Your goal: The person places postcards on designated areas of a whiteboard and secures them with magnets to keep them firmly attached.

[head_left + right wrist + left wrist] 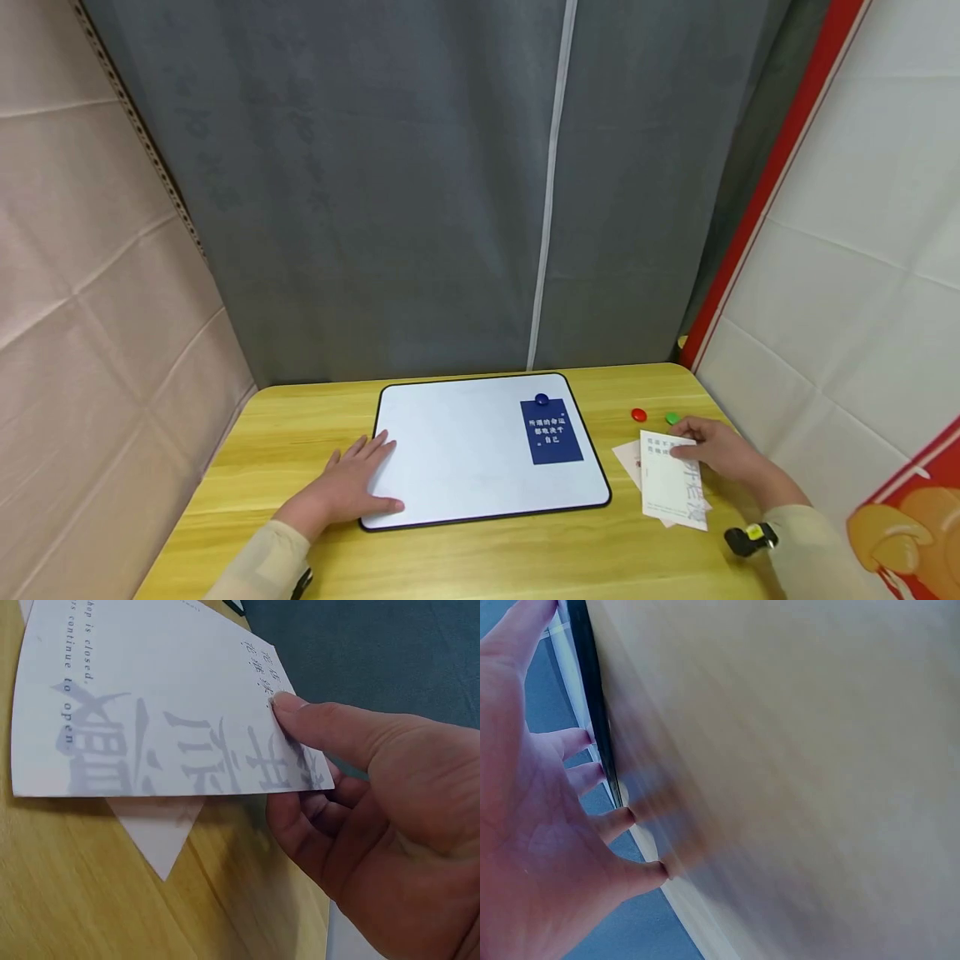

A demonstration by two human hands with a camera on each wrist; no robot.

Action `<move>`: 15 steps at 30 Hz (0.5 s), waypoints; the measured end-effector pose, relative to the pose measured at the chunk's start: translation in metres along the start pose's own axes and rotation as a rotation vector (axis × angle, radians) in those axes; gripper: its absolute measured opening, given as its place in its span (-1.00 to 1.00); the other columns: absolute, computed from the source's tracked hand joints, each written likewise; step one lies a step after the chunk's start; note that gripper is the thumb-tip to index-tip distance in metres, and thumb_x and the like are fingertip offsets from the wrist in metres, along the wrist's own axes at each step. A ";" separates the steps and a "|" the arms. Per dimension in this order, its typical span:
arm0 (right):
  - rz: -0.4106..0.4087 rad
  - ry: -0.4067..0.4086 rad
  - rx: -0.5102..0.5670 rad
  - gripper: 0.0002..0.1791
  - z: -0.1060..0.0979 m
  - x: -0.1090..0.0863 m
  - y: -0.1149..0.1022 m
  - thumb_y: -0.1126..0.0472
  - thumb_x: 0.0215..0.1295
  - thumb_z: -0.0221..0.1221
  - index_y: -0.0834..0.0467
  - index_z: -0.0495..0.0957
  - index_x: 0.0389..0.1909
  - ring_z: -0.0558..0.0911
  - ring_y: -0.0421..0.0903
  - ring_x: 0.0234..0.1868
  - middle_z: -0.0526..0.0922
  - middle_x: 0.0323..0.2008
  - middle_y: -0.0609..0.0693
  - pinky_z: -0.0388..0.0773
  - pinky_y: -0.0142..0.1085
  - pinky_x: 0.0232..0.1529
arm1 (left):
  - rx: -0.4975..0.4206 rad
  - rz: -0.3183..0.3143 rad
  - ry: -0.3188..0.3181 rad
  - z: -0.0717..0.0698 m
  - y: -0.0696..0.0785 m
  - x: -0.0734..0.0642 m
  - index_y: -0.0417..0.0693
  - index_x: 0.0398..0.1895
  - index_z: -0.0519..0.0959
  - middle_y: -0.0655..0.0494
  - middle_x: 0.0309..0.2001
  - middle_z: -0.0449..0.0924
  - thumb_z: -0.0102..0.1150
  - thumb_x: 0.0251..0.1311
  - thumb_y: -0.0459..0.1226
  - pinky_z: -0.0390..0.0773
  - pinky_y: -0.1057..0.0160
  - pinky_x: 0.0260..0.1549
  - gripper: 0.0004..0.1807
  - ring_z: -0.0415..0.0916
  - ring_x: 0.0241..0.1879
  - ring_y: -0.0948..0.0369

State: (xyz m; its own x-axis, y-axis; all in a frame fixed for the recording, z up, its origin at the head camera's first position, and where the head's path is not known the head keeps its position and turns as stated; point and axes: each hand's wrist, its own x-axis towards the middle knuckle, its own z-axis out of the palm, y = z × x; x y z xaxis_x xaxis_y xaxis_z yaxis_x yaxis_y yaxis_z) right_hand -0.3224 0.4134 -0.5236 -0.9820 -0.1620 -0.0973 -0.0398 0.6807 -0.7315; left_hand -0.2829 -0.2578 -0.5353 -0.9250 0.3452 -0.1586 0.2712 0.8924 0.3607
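Observation:
My right hand (720,450) pinches a white printed card (667,483) by its right edge, thumb on top and fingers beneath, as the right wrist view shows. Under that card, a second, pinkish card (161,832) lies on the table at an angle. With fingers spread, my left hand (348,483) rests at the left edge of a black-framed whiteboard (457,450); its fingertips touch the frame and the table. On the board's right side lies a dark blue card (551,442) with white characters, and a dark blue round magnet (542,399) sits at its top edge.
Beyond the white card, a red magnet (638,414) and a green magnet (672,418) lie on the wooden table (480,558). A grey curtain (412,208) hangs behind the table. Light cloth walls (97,292) stand at both sides.

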 end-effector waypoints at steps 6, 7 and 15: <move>0.020 -0.006 0.082 -0.59 -0.002 0.000 -0.006 0.17 0.48 0.47 0.33 0.66 0.16 0.64 -0.02 -0.20 0.78 -0.13 0.03 0.59 -0.31 -0.26 | 0.005 0.004 0.007 0.001 0.000 0.001 -0.05 0.76 0.25 -0.08 0.79 0.02 0.47 0.13 0.46 -0.09 -0.67 0.49 0.29 -0.05 0.71 -0.38; 0.035 -0.006 0.100 -0.58 -0.003 0.001 -0.007 0.16 0.47 0.48 0.33 0.66 0.17 0.66 -0.02 -0.22 0.79 -0.14 0.03 0.60 -0.30 -0.27 | 0.007 0.004 0.007 0.001 0.000 0.001 -0.05 0.76 0.25 -0.08 0.79 0.02 0.47 0.13 0.46 -0.09 -0.67 0.49 0.29 -0.04 0.71 -0.38; 0.066 -0.034 0.180 -0.52 -0.001 0.003 -0.017 0.14 0.52 0.44 0.33 0.61 0.27 0.72 -0.02 -0.22 0.80 -0.07 0.06 0.75 -0.21 -0.24 | 0.008 0.007 0.011 0.001 0.000 0.001 -0.06 0.76 0.26 -0.09 0.79 0.03 0.47 0.13 0.45 -0.08 -0.68 0.48 0.28 -0.03 0.70 -0.38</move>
State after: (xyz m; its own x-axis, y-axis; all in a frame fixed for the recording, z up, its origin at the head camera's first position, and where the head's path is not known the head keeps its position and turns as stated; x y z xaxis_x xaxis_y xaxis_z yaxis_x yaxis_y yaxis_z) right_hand -0.3246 0.4022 -0.5109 -0.9745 -0.1472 -0.1693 0.0609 0.5527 -0.8312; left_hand -0.2837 -0.2576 -0.5364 -0.9259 0.3485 -0.1461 0.2798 0.8921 0.3549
